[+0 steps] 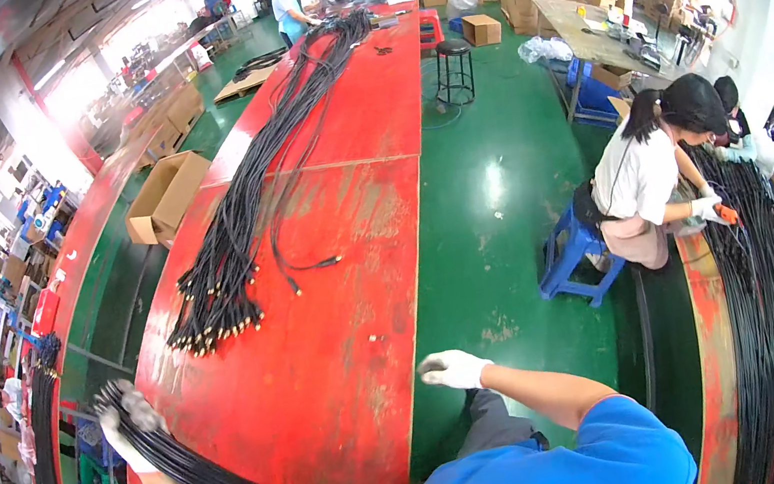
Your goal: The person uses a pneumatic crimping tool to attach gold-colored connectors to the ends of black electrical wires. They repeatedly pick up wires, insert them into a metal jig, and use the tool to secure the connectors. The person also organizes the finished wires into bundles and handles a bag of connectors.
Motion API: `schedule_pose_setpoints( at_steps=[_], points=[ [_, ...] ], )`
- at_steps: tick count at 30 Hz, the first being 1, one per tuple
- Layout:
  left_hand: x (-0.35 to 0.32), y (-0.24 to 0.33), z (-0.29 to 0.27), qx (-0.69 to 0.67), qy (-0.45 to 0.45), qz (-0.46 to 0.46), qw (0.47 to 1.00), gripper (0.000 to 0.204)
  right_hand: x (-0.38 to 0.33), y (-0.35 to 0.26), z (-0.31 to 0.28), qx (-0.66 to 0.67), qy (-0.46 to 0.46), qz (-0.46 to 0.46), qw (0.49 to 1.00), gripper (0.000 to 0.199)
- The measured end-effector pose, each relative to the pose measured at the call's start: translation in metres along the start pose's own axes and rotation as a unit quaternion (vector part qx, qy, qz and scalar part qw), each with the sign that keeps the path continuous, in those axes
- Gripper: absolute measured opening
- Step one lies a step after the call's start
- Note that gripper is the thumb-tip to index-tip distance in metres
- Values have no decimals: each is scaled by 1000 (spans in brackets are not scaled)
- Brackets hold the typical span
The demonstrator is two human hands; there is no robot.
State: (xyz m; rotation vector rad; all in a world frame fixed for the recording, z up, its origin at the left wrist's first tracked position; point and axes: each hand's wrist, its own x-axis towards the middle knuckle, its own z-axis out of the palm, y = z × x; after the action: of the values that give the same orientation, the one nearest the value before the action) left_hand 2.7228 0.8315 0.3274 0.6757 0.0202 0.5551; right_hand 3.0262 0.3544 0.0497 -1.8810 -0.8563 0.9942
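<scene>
Black cable bundle (pixel 217 477) sits at the red table's (pixel 343 350) near left edge, gripped close to its ends by the gloved left hand (pixel 125 441), right hand (pixel 455 370) empty, so imo a slack one-handed hold could let some slip and tangle

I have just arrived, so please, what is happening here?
The person's white-gloved left hand holds a bundle of black cables; the white-gloved right hand, seemingly empty, is beside the red table. Another black cable bundle lies there. At right, a seated co-worker in white handles more black cables.
</scene>
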Motion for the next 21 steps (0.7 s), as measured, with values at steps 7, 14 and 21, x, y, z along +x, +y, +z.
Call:
schedule_pose_setpoints(
  at_steps=[7,14,21],
  points=[
    [21,-176,-16,51,160,-69,983,56,135,-33,-117,301,-120,-22,946,47],
    [-23,-276,-57,64,158,-103,980,46,270,-99,-66,465,-427,100,769,33],
    [20,-299,-14,111,316,-197,922,14,319,-133,26,464,-400,345,711,78]
  ],
)
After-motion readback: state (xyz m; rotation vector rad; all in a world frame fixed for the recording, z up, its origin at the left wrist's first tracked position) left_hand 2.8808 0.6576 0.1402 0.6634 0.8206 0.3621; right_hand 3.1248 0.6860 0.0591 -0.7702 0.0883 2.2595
